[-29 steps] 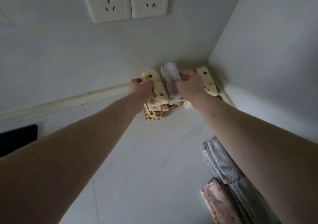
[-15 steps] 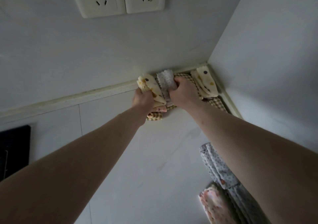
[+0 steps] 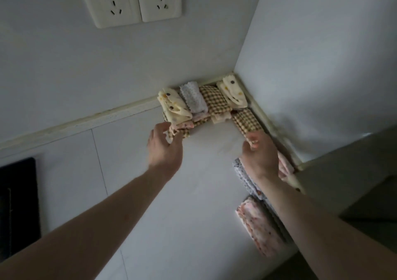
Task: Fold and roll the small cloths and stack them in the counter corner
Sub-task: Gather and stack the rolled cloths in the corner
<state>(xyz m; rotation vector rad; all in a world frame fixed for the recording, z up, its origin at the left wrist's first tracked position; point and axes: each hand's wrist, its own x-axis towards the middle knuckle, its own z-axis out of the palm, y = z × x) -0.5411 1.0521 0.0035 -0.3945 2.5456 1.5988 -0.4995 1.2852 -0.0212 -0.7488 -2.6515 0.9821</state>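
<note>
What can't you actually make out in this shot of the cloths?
Head view only:
- Lower cloths in the corner stack: covered by the rolls on top, so no count.
- Grey dotted cloth: partly behind the right hand.
- Dark object: cut by the left edge.
- Left hand: motion-blurred fingers.

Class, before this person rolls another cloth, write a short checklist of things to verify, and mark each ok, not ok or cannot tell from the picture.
1. Rolled cloths sit in the counter corner against the wall: ok.
2. Left hand holds nothing, fingers loose near the stack's front edge: ok.
3. Right hand is free: cannot tell; its fingertips are at the end of the checked cloth.
4. More cloths wait: ok; a pink cloth and a grey dotted cloth lie along the right wall.
5. Stack is steady: cannot tell.
</note>
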